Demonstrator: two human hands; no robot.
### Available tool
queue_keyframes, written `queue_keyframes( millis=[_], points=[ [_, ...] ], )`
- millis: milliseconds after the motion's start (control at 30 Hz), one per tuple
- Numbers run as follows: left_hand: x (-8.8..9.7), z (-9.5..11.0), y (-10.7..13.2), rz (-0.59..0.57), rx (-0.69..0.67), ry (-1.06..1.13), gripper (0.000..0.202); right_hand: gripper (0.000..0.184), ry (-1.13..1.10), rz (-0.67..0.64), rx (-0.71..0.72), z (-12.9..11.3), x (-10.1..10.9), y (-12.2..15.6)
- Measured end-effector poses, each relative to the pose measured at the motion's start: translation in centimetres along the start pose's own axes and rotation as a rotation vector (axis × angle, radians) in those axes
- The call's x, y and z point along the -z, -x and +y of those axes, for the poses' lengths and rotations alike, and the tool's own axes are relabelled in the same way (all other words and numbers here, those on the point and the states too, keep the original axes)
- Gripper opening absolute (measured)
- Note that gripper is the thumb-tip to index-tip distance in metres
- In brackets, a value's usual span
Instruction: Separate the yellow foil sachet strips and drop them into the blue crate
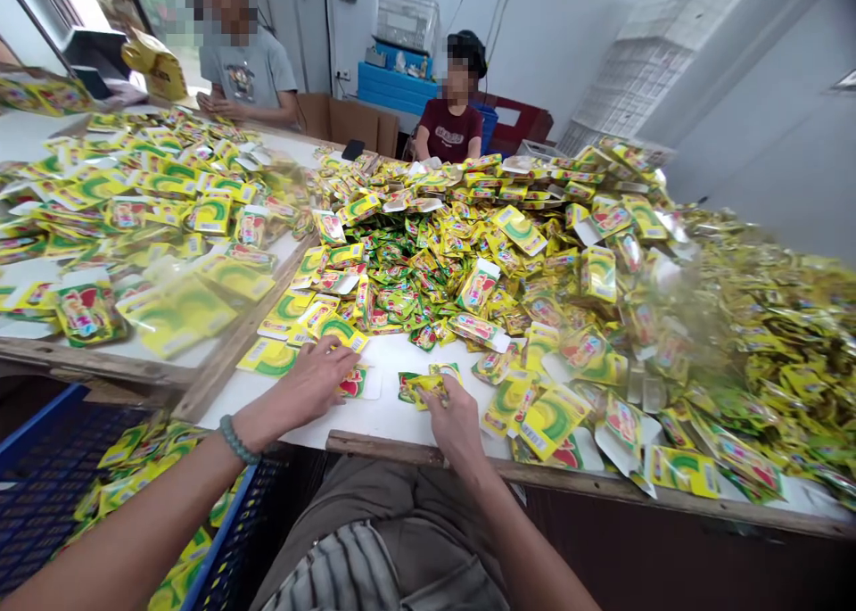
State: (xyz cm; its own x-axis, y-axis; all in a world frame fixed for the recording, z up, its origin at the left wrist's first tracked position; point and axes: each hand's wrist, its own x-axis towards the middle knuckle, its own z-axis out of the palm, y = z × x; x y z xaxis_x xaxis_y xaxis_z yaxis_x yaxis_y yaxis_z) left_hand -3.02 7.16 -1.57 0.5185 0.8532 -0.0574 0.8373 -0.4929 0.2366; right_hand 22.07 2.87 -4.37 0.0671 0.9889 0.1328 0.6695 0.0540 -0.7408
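Observation:
My left hand (pixel 314 382) lies on the white table (pixel 388 352), its fingers resting on a flat yellow-green packet (pixel 352 382) with a white backing card. My right hand (pixel 455 419) pinches a small bunch of little yellow-green sachets (pixel 428 383) near the table's front edge. A bead bracelet (pixel 237 440) circles my left wrist. A large heap of yellow-green sachets and packets (pixel 508 254) covers the table beyond both hands.
A blue crate (pixel 40 468) with packets in it stands at the lower left. A second table (pixel 127 227) on the left carries more packets. Two other people sit at the far side. A wooden edge strip (pixel 602 486) borders the table front.

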Motion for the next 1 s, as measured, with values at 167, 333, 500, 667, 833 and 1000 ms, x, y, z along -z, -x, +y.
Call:
queue_keyframes(
  millis=[167, 333, 500, 667, 833, 1000],
  points=[
    [0.2, -0.3, -0.2, 0.020, -0.029, -0.063, 0.045, 0.010, 0.052, -0.002, 0.014, 0.0, -0.3, 0.0],
    [0.6, 0.1, -0.6, -0.040, -0.013, -0.110, 0.038, 0.010, 0.053, 0.018, 0.019, 0.0, -0.3, -0.1],
    [0.6, 0.5, -0.5, -0.072, -0.004, -0.079, 0.055, 0.009, 0.006, 0.021, 0.017, 0.1, -0.3, 0.0],
    [0.2, 0.3, 0.4, 0.000, 0.088, 0.070, 0.041, 0.009, -0.081, 0.028, -0.020, -0.1, 0.0, 0.1],
    [0.7, 1.5, -0.7, 0.150, 0.156, 0.392, 0.026, 0.022, -0.407, 0.015, -0.110, -1.0, 0.7, -0.7],
    [-0.2, 4.1, -2.9, 0.216, 0.143, 0.914, 0.038, 0.019, -0.403, 0.108, 0.001, -2.8, 2.6, -3.2]
  ],
)
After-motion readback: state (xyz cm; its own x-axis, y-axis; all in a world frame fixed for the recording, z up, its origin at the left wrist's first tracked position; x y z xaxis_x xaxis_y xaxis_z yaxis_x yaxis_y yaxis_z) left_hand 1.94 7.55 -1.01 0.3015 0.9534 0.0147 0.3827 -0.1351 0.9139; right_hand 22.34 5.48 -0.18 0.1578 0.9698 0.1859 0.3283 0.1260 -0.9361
